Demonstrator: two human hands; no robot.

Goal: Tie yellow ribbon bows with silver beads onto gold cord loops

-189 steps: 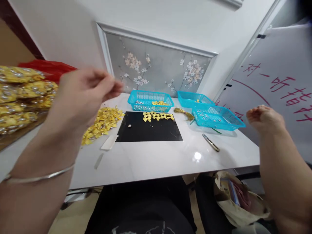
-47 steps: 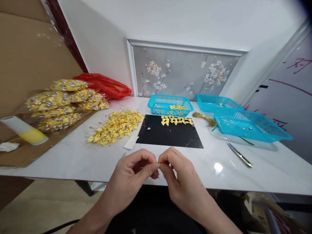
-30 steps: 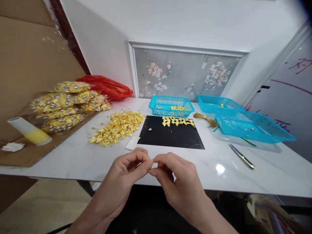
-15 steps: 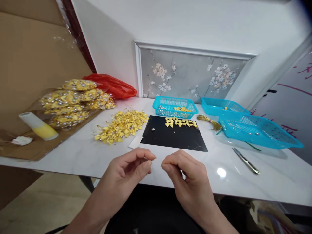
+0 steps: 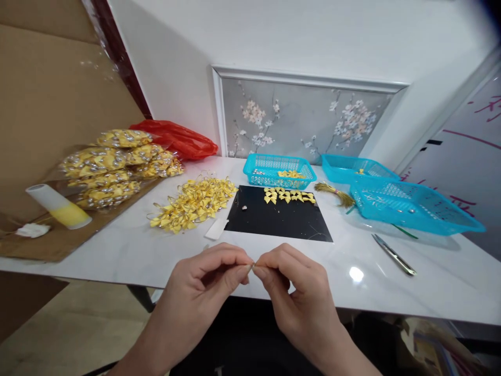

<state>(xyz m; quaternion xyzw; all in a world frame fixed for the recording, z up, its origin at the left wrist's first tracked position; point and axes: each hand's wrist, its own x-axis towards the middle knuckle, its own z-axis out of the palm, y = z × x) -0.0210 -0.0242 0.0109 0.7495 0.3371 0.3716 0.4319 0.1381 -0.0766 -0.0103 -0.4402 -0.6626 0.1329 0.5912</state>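
Note:
My left hand (image 5: 213, 282) and my right hand (image 5: 295, 284) meet fingertip to fingertip above the front of the white table (image 5: 340, 261). Thumb and forefinger are pinched on each side. Whatever sits between the tips is too small to name; only a thin speck shows there. Just beyond lies a black mat (image 5: 279, 224), with several yellow ribbon bows (image 5: 288, 195) in rows along its far edge and a small silver bell-like bead (image 5: 244, 208) at its left. A heap of yellow bows with thin gold ties (image 5: 195, 203) spreads left of the mat.
Blue baskets (image 5: 279, 180) stand behind the mat and at right (image 5: 415, 206). A bundle of gold wire ties (image 5: 335, 193) and metal thread snips (image 5: 393, 255) lie at right. Bagged yellow bows (image 5: 113, 167), a red plastic bag (image 5: 176, 138) and a white-yellow cylinder (image 5: 58, 206) occupy the left.
My two hands have come together, closing the gap between them. The left fingers have gone from a loose curl to a pinch. The view has shifted slightly.

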